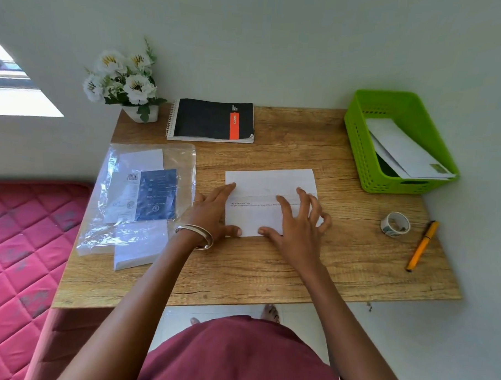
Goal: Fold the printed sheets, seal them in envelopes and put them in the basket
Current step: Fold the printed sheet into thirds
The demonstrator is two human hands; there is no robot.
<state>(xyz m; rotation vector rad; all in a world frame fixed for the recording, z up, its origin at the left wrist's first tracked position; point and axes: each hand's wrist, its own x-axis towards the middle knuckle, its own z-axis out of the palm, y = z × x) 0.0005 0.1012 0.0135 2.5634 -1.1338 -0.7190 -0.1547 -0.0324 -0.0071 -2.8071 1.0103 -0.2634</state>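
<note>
A folded printed sheet [269,200] is laid flat near the middle of the wooden table [268,271], with bare wood left open on its near side and to its right. The left hand [213,214] is stretched flat at the sheet's left edge, fingers spread, index tip on the upper flap, thumb at the near corner. The right hand [295,223] is arched over the sheet's right half, fingers splayed, fingertips pressed along the fold. Sealed envelopes [403,150] are seen in the green basket [360,154] at the far right corner.
</note>
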